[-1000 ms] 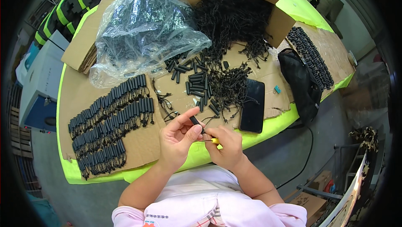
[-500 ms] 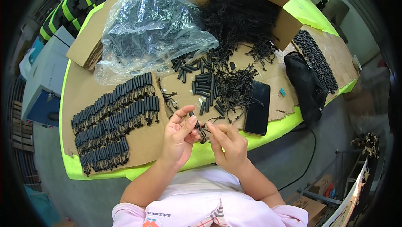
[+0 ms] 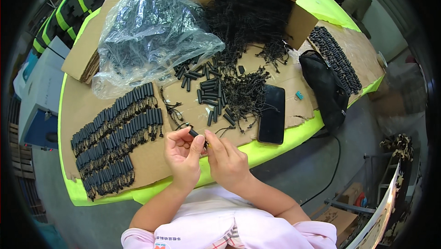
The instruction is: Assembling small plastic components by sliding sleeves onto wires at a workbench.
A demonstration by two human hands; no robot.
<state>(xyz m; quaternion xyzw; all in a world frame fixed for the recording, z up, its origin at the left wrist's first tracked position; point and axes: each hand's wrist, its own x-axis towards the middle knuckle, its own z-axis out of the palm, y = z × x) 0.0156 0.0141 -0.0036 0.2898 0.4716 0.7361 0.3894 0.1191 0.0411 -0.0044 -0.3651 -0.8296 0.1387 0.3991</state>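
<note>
Two hands joining a small black tube and cord at the near edge of the surface.

Our left hand (image 3: 183, 150) pinches a short black tube (image 3: 194, 132) at its fingertips; our right hand (image 3: 227, 159) closes narrowly on the thin cord beside it, just over the near edge. We judge that a steady tube and a straight feed serve best. On the cardboard-covered yellow-green surface (image 3: 285, 132) lie rows of finished pieces (image 3: 115, 134) toward the left edge, loose tubes (image 3: 206, 88) at centre, a phone (image 3: 272, 113), a plastic bag (image 3: 151, 37) and an open box (image 3: 257, 5) at the far edge.
</note>
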